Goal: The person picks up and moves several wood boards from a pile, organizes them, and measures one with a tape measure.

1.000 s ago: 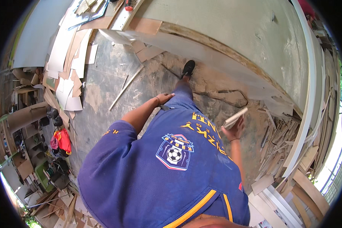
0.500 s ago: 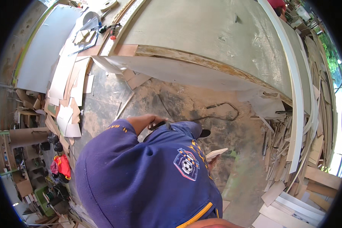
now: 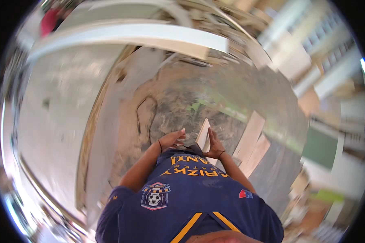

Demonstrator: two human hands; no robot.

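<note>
Head view: right hand (image 3: 215,145) holds a pale wooden piece (image 3: 203,131) in front of the waist, fingers stretched along its right side, thumb low near the shirt (image 3: 190,194). Piece is tilted, far end free over the floor (image 3: 178,91), near end running down to the shirt; can't tell if it's one board or a couple stacked. Left hand (image 3: 172,139) is just left of it, fingers loosely extended, wide, nothing visible in them; contact with the dark item (image 3: 197,147) at the waist unclear. Bench (image 3: 61,105) is on the left; piece is well off its right edge, bench not supporting it. Long white strip (image 3: 129,34) lies across the bench's far end, sticking out past the far right corner. Cable (image 3: 155,105) loops on the floor between the bench's right edge and the piece. Pale boards (image 3: 248,135) lie on the floor to the right, green panel (image 3: 319,148) beyond. Someone in red (image 3: 48,22) off the bench's far left corner, blurred. Step in hand, my read: one-handed holding, left free. Any next move calls for a firm right pinch and keeping the loose end clear of the bench edge.
</note>
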